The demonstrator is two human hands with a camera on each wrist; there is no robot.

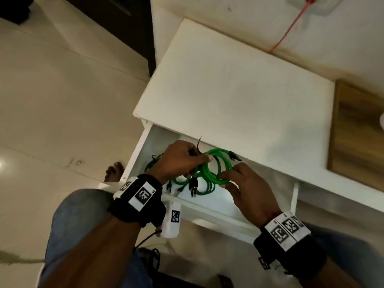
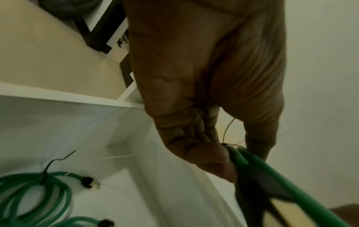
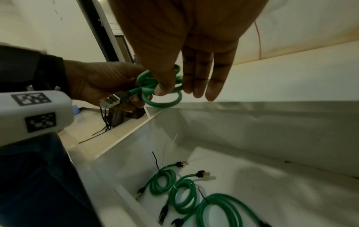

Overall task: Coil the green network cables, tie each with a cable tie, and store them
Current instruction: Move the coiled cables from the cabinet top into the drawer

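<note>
Green coiled cable (image 1: 218,167) hangs above the open drawer (image 1: 145,142) — left hand (image 1: 178,161) grips it, right hand (image 1: 243,183) pinches it. Three tied coils (image 3: 182,193) lie by the drawer's left wall.

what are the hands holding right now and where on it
Both hold one coiled green cable over the drawer: left hand grips its tied side, right hand pinches the opposite loop edge.

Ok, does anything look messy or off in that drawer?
Nothing stands out. Three tied green coils lie flat in the white drawer; both hands hold a fourth coil above it. Uncut tie tails stick up.
</note>
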